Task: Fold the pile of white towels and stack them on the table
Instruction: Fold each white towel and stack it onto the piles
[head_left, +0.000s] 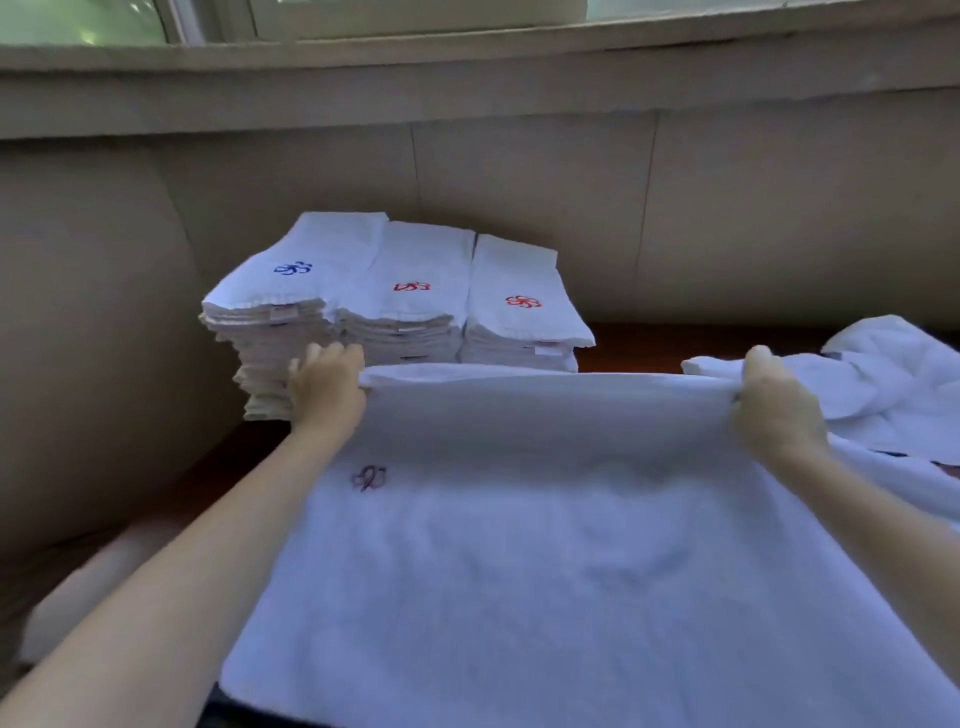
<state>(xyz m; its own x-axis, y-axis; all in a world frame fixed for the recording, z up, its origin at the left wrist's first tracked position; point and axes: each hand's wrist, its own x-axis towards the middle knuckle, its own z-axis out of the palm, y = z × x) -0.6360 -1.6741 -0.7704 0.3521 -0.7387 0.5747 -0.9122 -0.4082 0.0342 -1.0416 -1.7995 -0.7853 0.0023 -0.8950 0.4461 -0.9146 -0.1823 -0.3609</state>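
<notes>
Towel (545, 545) is being held taut above the desk (634, 348), left hand (327, 387) and right hand (776, 410) each gripping a far corner, seemingly squaring it for a clean fold.

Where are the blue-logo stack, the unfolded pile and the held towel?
blue-logo stack (293, 268): head view, blue emblem on top
unfolded pile (885, 358): head view, crumpled top
held towel (545, 519): head view, flat middle

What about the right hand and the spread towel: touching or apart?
Touching. The head view shows the right hand gripping the spread towel at its far edge, cloth bunched in its grip.
</notes>
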